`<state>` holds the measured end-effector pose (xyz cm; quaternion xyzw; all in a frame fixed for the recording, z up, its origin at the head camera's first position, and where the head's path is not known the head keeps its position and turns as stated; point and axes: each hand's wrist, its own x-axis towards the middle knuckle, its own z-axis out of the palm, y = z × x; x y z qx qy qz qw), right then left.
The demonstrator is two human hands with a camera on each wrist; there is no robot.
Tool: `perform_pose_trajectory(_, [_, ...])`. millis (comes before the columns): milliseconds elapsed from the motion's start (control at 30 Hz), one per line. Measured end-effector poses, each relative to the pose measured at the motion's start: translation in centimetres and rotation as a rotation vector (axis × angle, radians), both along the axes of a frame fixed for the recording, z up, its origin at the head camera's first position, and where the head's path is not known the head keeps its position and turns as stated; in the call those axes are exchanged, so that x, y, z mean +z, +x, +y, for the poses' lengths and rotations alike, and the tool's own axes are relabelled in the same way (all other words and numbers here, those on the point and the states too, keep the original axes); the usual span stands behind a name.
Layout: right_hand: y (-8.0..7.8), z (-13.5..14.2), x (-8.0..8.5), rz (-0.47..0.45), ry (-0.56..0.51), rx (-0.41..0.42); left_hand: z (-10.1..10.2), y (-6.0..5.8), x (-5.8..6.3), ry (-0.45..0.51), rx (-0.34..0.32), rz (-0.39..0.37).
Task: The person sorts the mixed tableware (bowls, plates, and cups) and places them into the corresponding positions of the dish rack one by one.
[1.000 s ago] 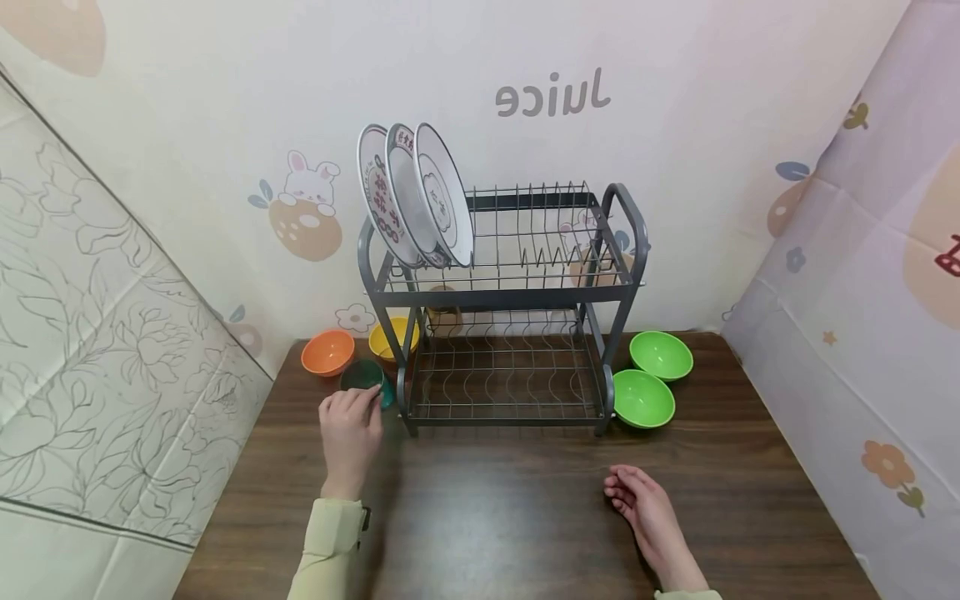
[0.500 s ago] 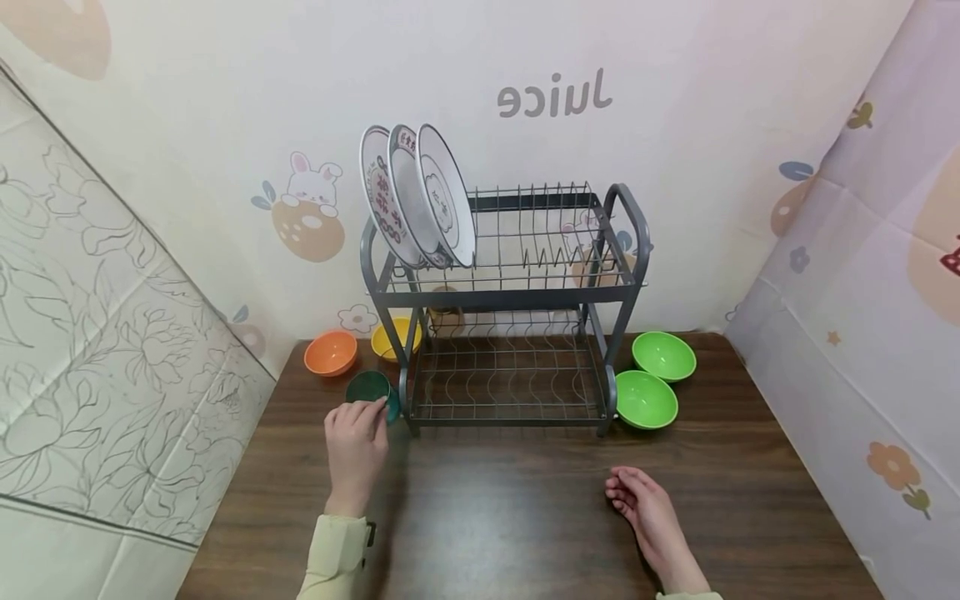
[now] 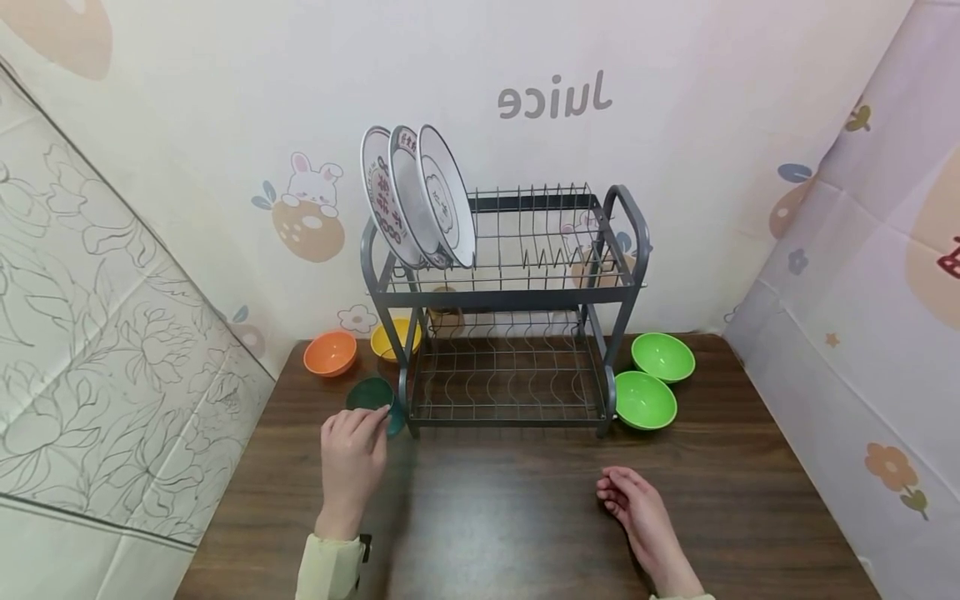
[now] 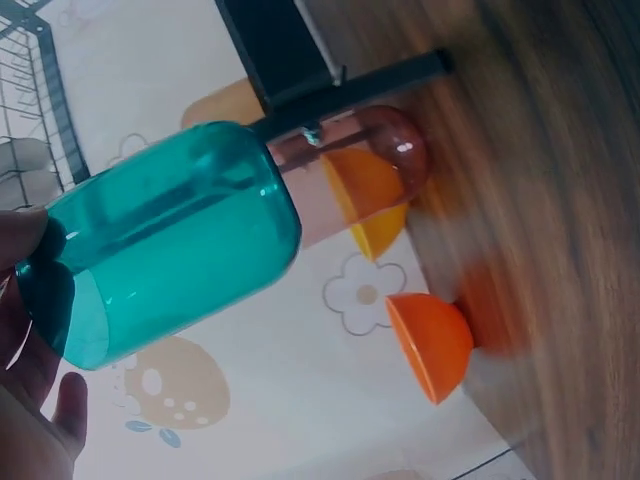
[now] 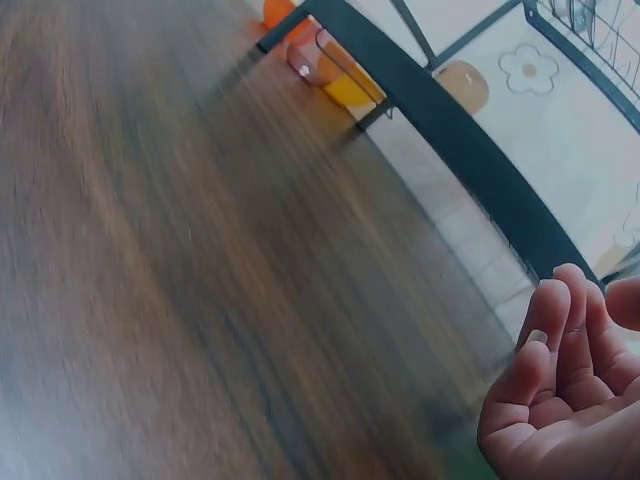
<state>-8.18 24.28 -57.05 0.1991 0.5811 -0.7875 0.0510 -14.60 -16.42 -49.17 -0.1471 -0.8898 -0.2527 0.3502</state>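
Note:
My left hand [image 3: 352, 462] pinches the rim of a clear teal cup [image 4: 180, 245] between thumb and fingers. In the left wrist view the cup's base hangs clear of the tabletop, beside the rack's front left leg. Behind it a clear pink cup [image 4: 310, 205] stands on the table. An orange bowl [image 3: 330, 353] and a yellow bowl [image 3: 386, 340] sit farther back on the left. My right hand [image 3: 637, 517] is at the front right with fingers loosely curled and nothing in it; in the right wrist view its fingertips [image 5: 550, 300] show against the rack.
A dark two-tier dish rack [image 3: 506, 296] stands at the back middle of the wooden table [image 3: 495, 508]. Three patterned plates, the nearest a white plate [image 3: 446, 196], lean in its upper left slots. Two green bowls, a front one [image 3: 645, 400] and a rear one [image 3: 663, 357], sit right of it.
My left hand has drawn the teal cup a little toward me and slightly right, away from the orange and yellow bowls. My right hand has shifted slightly left.

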Motion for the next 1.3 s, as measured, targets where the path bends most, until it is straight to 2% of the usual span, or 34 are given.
perform_pose_trajectory(167, [0.0,-1.4,1.0,0.002,0.024,0.020,1.0,0.7,0.5,0.013,-0.054,0.005])
perform_pose_trajectory(333, [0.1,-3.0,1.3,0.026,0.065,0.046,3.1,1.5,0.0,0.033,-0.154,0.015])
perform_pose_trajectory(400, [0.2,-3.8,1.2,0.042,0.091,0.083,4.3,1.8,-0.4,0.043,-0.211,0.024])
perform_pose_trajectory(600, [0.6,-6.2,1.6,0.128,0.201,0.283,7.9,2.7,-1.5,0.052,-0.355,0.034])
perform_pose_trajectory(800, [0.8,-7.3,1.9,0.271,0.307,0.399,10.0,3.6,-1.9,0.053,-0.428,-0.039])
perform_pose_trajectory(933, [0.9,-7.4,1.8,0.342,0.362,0.468,10.6,4.2,-2.2,0.032,-0.450,-0.131])
perform_pose_trajectory(1033, [0.9,-7.5,1.7,0.351,0.383,0.486,10.8,4.4,-2.4,0.035,-0.459,-0.163])
perform_pose_trajectory(1300, [0.9,-7.7,2.0,0.346,0.432,0.427,11.4,4.6,-2.4,0.092,-0.530,-0.210])
